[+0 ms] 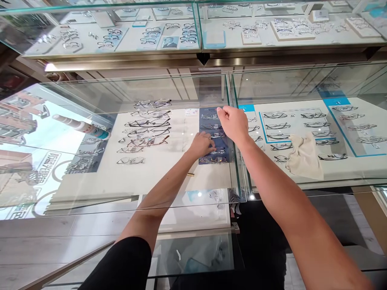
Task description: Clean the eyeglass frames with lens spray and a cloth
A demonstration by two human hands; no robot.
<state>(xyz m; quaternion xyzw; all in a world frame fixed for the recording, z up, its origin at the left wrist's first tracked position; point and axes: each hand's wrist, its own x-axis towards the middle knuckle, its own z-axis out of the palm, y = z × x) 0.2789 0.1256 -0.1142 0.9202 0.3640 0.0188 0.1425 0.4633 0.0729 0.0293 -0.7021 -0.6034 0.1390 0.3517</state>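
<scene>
My left hand (203, 145) is low over the dark blue display strip (204, 154) in the glass case, palm down, fingers bent and slightly apart. Its fingertips are beside eyeglasses (220, 151) lying on the strip; contact with them cannot be made out. My right hand (234, 123) is closed in a fist by the glass divider (238, 171), above the strip's right side. Whatever its fingers may hold is hidden. More eyeglasses (213, 160) lie at the strip's near end.
Rows of eyeglasses (151, 122) lie left of my hands. To the right, a cream cloth (304, 157) partly covers other glasses near a blue-edged panel (290, 125). A second glass showcase (256, 50) stands behind. Glass edges surround both arms.
</scene>
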